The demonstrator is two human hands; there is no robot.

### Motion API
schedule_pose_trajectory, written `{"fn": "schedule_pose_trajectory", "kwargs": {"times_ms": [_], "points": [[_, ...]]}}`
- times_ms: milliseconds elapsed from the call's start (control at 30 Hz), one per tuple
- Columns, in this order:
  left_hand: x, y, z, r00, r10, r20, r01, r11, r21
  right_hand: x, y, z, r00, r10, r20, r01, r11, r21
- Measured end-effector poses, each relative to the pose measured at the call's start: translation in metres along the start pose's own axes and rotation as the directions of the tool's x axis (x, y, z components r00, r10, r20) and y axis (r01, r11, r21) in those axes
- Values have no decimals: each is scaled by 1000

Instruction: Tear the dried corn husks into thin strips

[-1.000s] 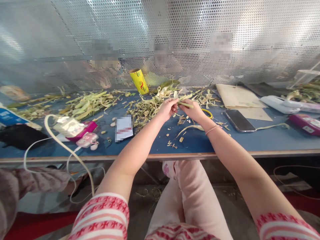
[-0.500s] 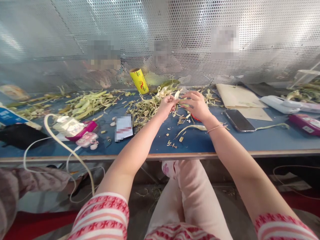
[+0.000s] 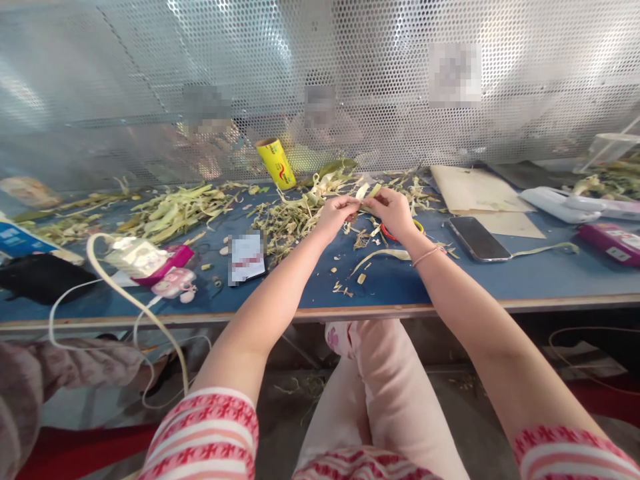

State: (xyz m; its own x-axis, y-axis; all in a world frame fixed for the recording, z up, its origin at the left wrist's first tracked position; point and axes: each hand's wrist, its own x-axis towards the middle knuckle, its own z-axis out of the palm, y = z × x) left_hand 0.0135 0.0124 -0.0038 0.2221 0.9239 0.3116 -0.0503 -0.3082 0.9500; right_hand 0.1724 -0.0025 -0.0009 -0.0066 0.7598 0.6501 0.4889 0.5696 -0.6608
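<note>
One left hand [image 3: 339,217], one right hand [image 3: 395,212], both nearly closed on a pale-green stalk [image 3: 374,191] (plant scraps [image 3: 290,223] alongside).

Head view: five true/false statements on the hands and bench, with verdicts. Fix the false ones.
1. The right hand holds a pale green stalk. True.
2. The left hand is far from the right. False: their fingertips are close together.
3. The black-screened phone lies to the right of both hands. True.
4. The yellow tube lies flat on its side. False: it stands tilted, open end up.
5. Plant scraps lie on the blue tabletop. True.
</note>
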Motion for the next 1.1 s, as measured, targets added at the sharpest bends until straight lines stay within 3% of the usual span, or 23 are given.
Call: {"fn": "schedule_pose_trajectory", "kwargs": {"times_ms": [133, 233, 367, 500, 567, 700, 867, 1000, 1100], "points": [[-6, 6, 4, 994, 93, 60, -102, 979, 179, 1, -1, 2, 986, 163, 35, -165, 983, 75], [-8, 8, 6, 988, 144, 48, -152, 941, 303, 2, -3, 1, 980, 185, 70, -191, 978, 87], [-3, 4, 1, 988, 152, 14, -150, 947, 283, 3, -3, -2, 984, 172, 35, -171, 985, -27], [4, -4, -7, 986, 165, -29, -155, 964, 214, 6, 3, -6, 948, 253, 191, -252, 967, -31], [7, -9, -10, 985, 164, -50, -150, 965, 216, 6, 5, -7, 942, 227, 248, -248, 967, 56], [10, -17, -13, 992, 119, -39, -106, 962, 250, 5, 7, -6, 965, 189, 184, -231, 943, 241], [11, -18, -14, 991, 123, -43, -107, 955, 278, 3, 2, -7, 968, 85, 236, -178, 896, 407], [5, -9, -9, 990, 144, -4, -136, 940, 314, 2, -1, -6, 965, 37, 261, -124, 937, 326], [-1, -3, -3, 987, 144, 74, -161, 925, 344, 2, 0, -4, 980, 57, 191, -91, 981, 172]]}}
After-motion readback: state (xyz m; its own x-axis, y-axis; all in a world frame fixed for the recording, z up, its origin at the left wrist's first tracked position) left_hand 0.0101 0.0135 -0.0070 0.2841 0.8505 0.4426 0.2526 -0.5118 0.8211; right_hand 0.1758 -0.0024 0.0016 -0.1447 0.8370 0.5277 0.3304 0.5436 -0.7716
